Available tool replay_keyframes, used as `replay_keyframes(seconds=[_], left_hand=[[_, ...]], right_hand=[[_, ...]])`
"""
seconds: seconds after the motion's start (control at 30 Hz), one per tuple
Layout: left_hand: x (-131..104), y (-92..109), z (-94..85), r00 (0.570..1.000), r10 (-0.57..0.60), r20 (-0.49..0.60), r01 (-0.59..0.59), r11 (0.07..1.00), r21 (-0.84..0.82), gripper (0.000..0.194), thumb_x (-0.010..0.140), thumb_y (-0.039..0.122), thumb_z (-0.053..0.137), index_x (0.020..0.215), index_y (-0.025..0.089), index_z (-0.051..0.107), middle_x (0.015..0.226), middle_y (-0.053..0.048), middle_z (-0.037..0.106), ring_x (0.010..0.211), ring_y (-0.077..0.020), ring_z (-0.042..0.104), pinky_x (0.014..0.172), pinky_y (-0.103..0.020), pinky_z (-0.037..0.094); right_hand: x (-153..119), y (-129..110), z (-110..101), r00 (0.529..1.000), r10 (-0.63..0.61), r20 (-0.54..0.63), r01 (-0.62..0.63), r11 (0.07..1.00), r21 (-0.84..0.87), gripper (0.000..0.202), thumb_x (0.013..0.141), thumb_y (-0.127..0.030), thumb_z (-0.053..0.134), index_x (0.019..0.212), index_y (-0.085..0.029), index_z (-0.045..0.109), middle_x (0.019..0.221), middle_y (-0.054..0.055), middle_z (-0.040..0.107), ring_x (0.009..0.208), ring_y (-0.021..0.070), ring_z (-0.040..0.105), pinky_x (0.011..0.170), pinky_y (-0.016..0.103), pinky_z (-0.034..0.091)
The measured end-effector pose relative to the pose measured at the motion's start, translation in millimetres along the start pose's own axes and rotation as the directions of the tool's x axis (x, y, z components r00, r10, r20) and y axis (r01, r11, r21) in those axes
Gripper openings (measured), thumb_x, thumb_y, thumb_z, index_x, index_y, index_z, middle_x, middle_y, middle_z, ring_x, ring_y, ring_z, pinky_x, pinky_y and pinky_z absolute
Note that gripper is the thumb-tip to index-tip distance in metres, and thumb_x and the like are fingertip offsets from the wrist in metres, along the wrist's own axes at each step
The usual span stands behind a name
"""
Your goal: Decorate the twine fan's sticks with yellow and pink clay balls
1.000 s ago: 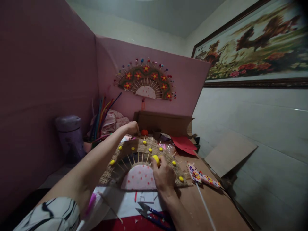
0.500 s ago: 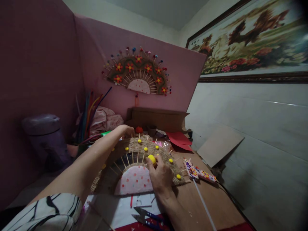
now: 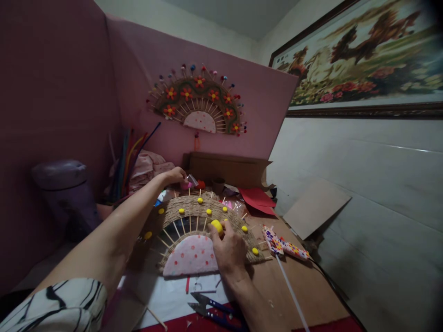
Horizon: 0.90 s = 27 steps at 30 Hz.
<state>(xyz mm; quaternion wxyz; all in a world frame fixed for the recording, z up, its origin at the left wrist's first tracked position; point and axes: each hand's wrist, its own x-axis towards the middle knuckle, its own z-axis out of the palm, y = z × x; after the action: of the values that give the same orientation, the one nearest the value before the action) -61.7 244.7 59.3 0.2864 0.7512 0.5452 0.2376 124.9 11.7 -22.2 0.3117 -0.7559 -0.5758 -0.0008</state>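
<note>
Right hand (image 3: 228,251) pinching a yellow pompom (image 3: 217,226) over the woven fan (image 3: 207,221) flat on the worktop (image 3: 304,286). Left hand (image 3: 173,176) closed on a small clear packet (image 3: 191,180) beyond it. Could drop the pompom between the sticks if pinched loosely.

The fan (image 3: 204,216) is rough woven straw with wooden sticks; the worktop (image 3: 304,286) at 5 o'clock is matt brown cardboard.
</note>
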Motion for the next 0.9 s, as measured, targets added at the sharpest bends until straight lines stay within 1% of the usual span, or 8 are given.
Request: replay_keyframes(seconds=[0.13,0.2,0.3,0.43,0.53,0.67,0.8,0.9], left_hand=[[-11,-2,-11.0,0.995,-0.022,-0.095,0.008,0.989,-0.148,0.024,0.056,0.029,0.074,0.061,0.013,0.057,0.048,0.003,0.05,0.047,-0.0081,0.045,0.049,-0.022,0.037],[-19,0,-14.1,0.991,-0.069,-0.112,0.035,0.959,-0.281,0.025,0.059,0.03,0.075,0.065,0.012,0.058,0.05,0.001,0.052,0.046,-0.008,0.046,0.048,-0.022,0.038],[-32,6,-18.2,0.986,-0.121,-0.119,0.044,0.859,-0.51,0.022,0.062,0.024,0.076,0.069,0.012,0.058,0.053,0.001,0.054,0.047,-0.0072,0.049,0.05,-0.022,0.041],[-52,12,-25.0,0.985,-0.106,-0.134,-0.007,0.76,-0.65,0.015,0.066,0.014,0.072,0.075,0.011,0.06,0.062,0.0,0.058,0.057,-0.0084,0.056,0.06,-0.023,0.048],[-68,14,-28.8,0.992,-0.071,-0.108,-0.015,0.767,-0.642,0.014,0.066,0.013,0.071,0.076,0.009,0.062,0.066,-0.003,0.061,0.062,-0.0106,0.059,0.064,-0.026,0.05],[-103,18,-28.4,0.996,-0.052,-0.071,0.005,0.844,-0.537,0.009,0.068,0.015,0.069,0.074,0.009,0.065,0.065,-0.004,0.062,0.06,-0.011,0.058,0.064,-0.027,0.049],[-148,23,-25.0,0.997,-0.047,0.068,0.071,0.916,-0.395,0.008,0.064,0.016,0.072,0.068,0.011,0.067,0.06,-0.002,0.061,0.059,-0.0116,0.058,0.063,-0.027,0.049],[-183,21,-24.5,0.978,-0.063,0.2,0.127,0.938,-0.324,0.012,0.06,0.018,0.074,0.068,0.011,0.069,0.059,-0.002,0.062,0.056,-0.0122,0.057,0.06,-0.027,0.05]], right_hand=[[0,0,-1,1.0,0.0,0.009,0.0,1.0,0.004,0.032,0.087,-0.053,0.047,0.092,-0.025,0.062,0.071,0.004,0.071,0.064,0.0209,0.063,0.054,0.026,0.025],[-1,0,-1,1.0,0.0,0.012,0.0,1.0,0.005,0.032,0.087,-0.053,0.047,0.092,-0.025,0.062,0.071,0.004,0.071,0.064,0.0206,0.063,0.055,0.026,0.025],[-1,0,-1,1.0,0.005,0.011,-0.005,1.0,-0.005,0.034,0.087,-0.054,0.046,0.092,-0.025,0.062,0.072,0.004,0.071,0.064,0.0206,0.062,0.054,0.026,0.025],[-1,1,-1,1.0,0.004,0.009,-0.004,1.0,-0.01,0.036,0.086,-0.056,0.045,0.092,-0.024,0.063,0.071,0.004,0.07,0.065,0.0205,0.062,0.054,0.026,0.025],[-2,3,-1,1.0,-0.011,0.002,0.011,1.0,-0.014,0.039,0.086,-0.057,0.044,0.092,-0.023,0.063,0.073,0.004,0.07,0.066,0.0208,0.063,0.054,0.027,0.025],[-3,5,-2,1.0,-0.015,0.014,0.015,1.0,-0.012,0.043,0.087,-0.057,0.041,0.094,-0.022,0.064,0.076,0.005,0.07,0.068,0.0208,0.062,0.055,0.026,0.027],[-3,4,-3,1.0,-0.006,0.025,0.006,1.0,-0.003,0.044,0.087,-0.057,0.041,0.094,-0.021,0.065,0.076,0.006,0.069,0.07,0.0208,0.062,0.056,0.027,0.028],[-3,4,-5,0.999,-0.008,0.038,0.009,1.0,-0.007,0.048,0.087,-0.058,0.038,0.094,-0.02,0.066,0.076,0.008,0.069,0.069,0.0213,0.062,0.057,0.028,0.03]])
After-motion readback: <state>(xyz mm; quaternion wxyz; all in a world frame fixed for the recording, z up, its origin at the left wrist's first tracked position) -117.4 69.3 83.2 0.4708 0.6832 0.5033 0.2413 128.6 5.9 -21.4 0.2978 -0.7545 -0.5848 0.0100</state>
